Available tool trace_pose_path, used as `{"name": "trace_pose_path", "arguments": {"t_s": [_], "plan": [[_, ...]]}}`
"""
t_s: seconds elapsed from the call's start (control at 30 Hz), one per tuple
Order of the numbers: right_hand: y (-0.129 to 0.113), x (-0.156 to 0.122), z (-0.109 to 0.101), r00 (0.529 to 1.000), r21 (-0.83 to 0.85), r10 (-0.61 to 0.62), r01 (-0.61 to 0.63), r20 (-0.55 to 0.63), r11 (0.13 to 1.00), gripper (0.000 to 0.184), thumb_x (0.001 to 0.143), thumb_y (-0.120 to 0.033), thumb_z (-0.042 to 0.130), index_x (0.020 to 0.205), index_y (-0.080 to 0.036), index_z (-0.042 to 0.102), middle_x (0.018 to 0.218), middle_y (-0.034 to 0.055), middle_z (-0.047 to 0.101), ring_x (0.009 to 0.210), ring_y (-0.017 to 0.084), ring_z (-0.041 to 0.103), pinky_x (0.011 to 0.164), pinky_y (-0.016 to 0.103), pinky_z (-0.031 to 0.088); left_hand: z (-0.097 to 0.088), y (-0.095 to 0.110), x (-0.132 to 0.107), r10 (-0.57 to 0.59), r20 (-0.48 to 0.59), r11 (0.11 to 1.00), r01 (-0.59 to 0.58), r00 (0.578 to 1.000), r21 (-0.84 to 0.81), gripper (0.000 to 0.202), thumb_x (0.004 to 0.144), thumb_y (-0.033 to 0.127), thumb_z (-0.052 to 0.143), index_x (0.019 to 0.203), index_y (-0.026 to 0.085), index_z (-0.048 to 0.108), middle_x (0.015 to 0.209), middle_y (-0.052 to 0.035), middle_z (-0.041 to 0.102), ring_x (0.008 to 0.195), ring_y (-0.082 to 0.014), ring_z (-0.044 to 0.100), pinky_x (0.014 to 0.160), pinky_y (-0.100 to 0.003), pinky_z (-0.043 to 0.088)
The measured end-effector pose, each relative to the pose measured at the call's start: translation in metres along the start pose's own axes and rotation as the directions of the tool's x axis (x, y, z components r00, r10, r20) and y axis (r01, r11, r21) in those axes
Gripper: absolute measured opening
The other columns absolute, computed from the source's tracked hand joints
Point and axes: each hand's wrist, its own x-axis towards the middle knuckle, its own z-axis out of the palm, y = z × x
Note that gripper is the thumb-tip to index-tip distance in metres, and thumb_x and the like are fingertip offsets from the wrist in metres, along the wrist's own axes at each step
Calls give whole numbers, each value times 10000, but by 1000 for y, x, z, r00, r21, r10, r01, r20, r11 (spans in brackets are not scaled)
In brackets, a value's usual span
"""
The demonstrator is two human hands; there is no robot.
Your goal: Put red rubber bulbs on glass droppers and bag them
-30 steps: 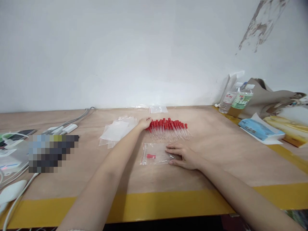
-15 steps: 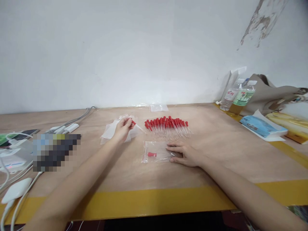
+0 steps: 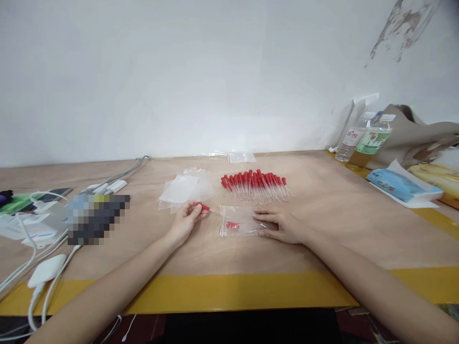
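Between the fingers of my left hand (image 3: 187, 220) is a dropper (image 3: 203, 206), gripped by its red rubber bulb. Its clear tube points right, with the tip close to the zip edge of a clear zip-lock bag (image 3: 247, 229). Inside that bag lies a red dropper bulb (image 3: 233, 224); whether a tube is attached is hard to see. My right hand (image 3: 281, 224) rests flat with fingers stretched out on the bag's right end. Behind the bag, a row of red-bulbed droppers (image 3: 254, 184) lies with bulbs toward the wall.
A stack of clear bags (image 3: 182, 188) lies left of the dropper row, and one more bag (image 3: 242, 157) is by the wall. Chargers and cables (image 3: 46, 234) crowd the left. Bottles (image 3: 371, 143) and a blue tissue pack (image 3: 403, 184) stand at the right.
My left hand has come from over the bag stack toward me, bringing the dropper's tip to the bag's zip edge. My right hand stays on the bag. The view has shifted slightly.
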Motion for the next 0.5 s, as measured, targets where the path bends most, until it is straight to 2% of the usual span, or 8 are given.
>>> {"name": "trace_pose_path", "arguments": {"t_s": [0.1, 0.23, 0.4, 0.5], "plan": [[-4, 2, 1, 1000, 1, -2, 2, -4, 1000, 518, 770, -503, 525, 1204, -221, 524, 1264, 90, 486, 1171, 243, 424, 983, 428, 343, 8, 3, -6, -49, 148, 986, 25, 988, 163, 354, 616, 375, 699, 852, 146, 569, 805, -25, 649, 736, -125, 617, 756, -282, 473], [-7, 8, 6, 1000, -2, -27, 27, -13, 1000, 498, 776, -494, 520, 1186, -212, 541, 1254, 90, 497, 1153, 233, 442, 975, 413, 354, 17, 5, -5, -55, 331, 904, -93, 942, 416, 303, 655, 359, 661, 872, 151, 631, 830, -48, 674, 699, -138, 599, 695, -273, 460], [-7, 9, 4, 999, 8, -40, 40, -15, 999, 506, 766, -493, 535, 1197, -228, 529, 1255, 90, 497, 1140, 238, 458, 965, 427, 361, 18, 1, -3, 29, 368, 783, -250, 929, 570, 248, 679, 354, 631, 836, 162, 640, 634, 3, 613, 530, -101, 488, 524, -222, 382], [-4, 5, -2, 999, 19, -41, 42, -7, 999, 516, 762, -485, 545, 1209, -228, 517, 1266, 86, 486, 1162, 241, 437, 973, 430, 354, 16, 1, -6, 81, 365, 773, -290, 927, 565, 224, 694, 350, 612, 816, 163, 603, 639, 17, 584, 507, -83, 430, 508, -209, 345]]}}
